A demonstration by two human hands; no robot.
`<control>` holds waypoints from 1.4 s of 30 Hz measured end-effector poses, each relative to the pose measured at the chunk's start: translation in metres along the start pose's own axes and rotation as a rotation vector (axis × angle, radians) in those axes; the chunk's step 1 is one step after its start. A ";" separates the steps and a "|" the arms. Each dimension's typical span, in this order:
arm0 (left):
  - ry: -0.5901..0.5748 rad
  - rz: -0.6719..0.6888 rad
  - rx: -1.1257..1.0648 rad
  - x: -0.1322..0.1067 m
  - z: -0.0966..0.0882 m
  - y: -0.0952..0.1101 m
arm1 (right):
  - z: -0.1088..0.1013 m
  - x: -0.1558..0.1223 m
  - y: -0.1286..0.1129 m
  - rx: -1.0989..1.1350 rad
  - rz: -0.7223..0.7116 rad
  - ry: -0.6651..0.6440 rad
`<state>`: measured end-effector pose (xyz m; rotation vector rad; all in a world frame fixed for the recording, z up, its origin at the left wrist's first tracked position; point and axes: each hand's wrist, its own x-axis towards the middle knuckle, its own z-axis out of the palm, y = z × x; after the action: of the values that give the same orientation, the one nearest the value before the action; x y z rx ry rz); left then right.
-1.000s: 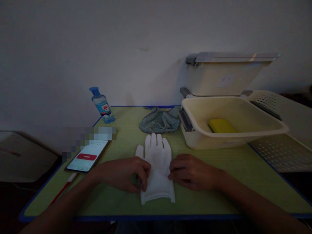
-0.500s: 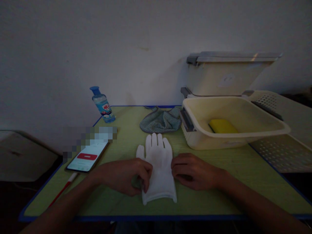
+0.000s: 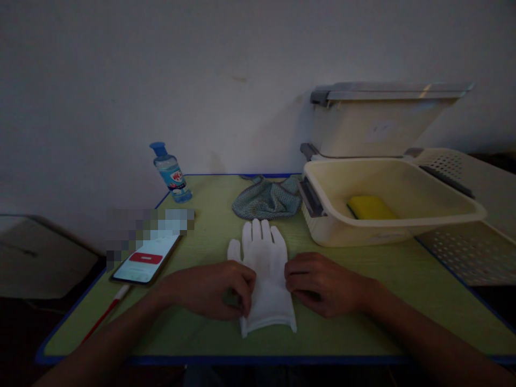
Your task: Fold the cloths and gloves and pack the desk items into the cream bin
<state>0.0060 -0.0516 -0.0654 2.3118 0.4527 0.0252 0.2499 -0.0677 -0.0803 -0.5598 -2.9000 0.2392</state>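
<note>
A white glove [image 3: 264, 274] lies flat on the table, its fingers pointing away from me and its cuff towards me. My left hand [image 3: 226, 290] is closed at the glove's left edge, below the thumb, with thumb and forefinger pinched on the cloth near the cuff. On the opposite side, my right hand [image 3: 318, 285] has its curled fingers closed on the right edge; its fingertips are partly hidden. Just beyond the glove's fingertips lies a crumpled grey-green mesh cloth [image 3: 268, 199].
At right stands an open cream bin [image 3: 395, 231] holding a yellow sponge [image 3: 371, 207], its lid [image 3: 363, 126] raised behind. A blue bottle [image 3: 172, 174] of liquid stands back left, with a phone [image 3: 147, 258] and a red-and-white stick [image 3: 102, 317] nearer. White perforated baskets [image 3: 475, 252] are at far right.
The glove's cuff end has shifted slightly to the right, and my left hand has moved a little with it. My right hand stays at the glove's edge. The view has shifted slightly.
</note>
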 end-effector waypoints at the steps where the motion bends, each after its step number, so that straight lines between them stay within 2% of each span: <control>1: -0.005 0.004 -0.003 0.000 0.000 0.000 | 0.000 0.000 0.000 0.002 -0.003 -0.001; 4: 0.059 0.005 -0.012 0.000 0.000 0.001 | 0.000 -0.001 0.000 0.029 0.001 0.051; 6: 0.186 -0.012 0.034 0.003 0.002 0.001 | 0.002 0.000 -0.001 0.046 0.037 0.142; 9: 0.347 -0.070 0.235 0.011 0.013 -0.003 | 0.005 0.004 -0.002 0.055 0.150 0.295; 12: 0.346 -0.096 0.416 0.018 0.026 -0.007 | 0.009 0.010 -0.005 0.106 0.232 0.354; 14: 0.311 -0.100 0.466 0.022 0.033 -0.007 | 0.012 0.013 -0.006 0.157 0.259 0.308; 19: 0.273 -0.153 0.541 0.024 0.039 -0.004 | 0.015 0.013 -0.008 0.188 0.332 0.009; 21: 0.277 -0.164 0.555 0.025 0.039 -0.003 | 0.014 0.012 -0.008 0.191 0.352 -0.055; 28: 0.301 -0.168 0.552 0.024 0.041 -0.005 | 0.011 0.013 -0.007 0.184 0.352 -0.141; 33: 0.316 -0.104 0.531 0.023 0.041 -0.011 | 0.010 0.010 -0.005 0.210 0.311 -0.129; 35: 0.370 -0.077 0.488 0.022 0.037 -0.014 | 0.010 0.008 -0.004 0.214 0.301 -0.105; 37: 0.506 -0.116 0.432 0.021 0.032 -0.017 | 0.009 0.006 -0.004 0.204 0.286 -0.079; 40: 0.721 -0.296 0.320 0.018 0.020 -0.026 | 0.007 0.005 -0.003 0.183 0.237 -0.072; 42: 0.771 -0.415 0.232 0.016 0.012 -0.033 | 0.006 0.004 -0.004 0.184 0.190 -0.081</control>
<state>0.0122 -0.0336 -0.0983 2.3157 1.3711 0.7066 0.2435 -0.0704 -0.0847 -0.8104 -2.8600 0.5606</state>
